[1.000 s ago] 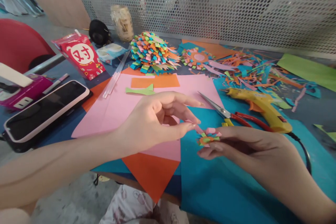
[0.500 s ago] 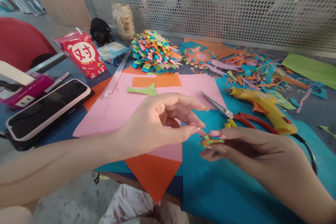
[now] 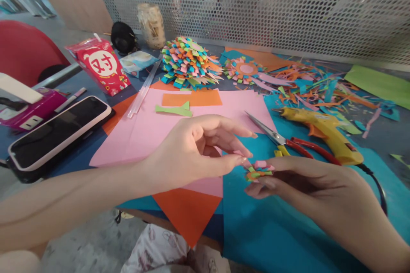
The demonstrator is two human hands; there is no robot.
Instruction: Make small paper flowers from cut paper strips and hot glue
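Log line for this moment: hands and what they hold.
left hand: pinching pink strip | right hand: holding paper flower | nearby: scissors, glue gun

The paper rosette (image 3: 258, 171) is orange, green and pink. The glue gun (image 3: 322, 130) is yellow with an orange trigger, the scissors (image 3: 299, 146) red-handled, the carton (image 3: 102, 66) red.

The right hand (image 3: 307, 181) hides part of the paper rosette (image 3: 258, 170) — probably its lower petals.

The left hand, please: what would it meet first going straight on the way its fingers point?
Most likely the small paper flower held in the right hand; the left hand nearly touches it.
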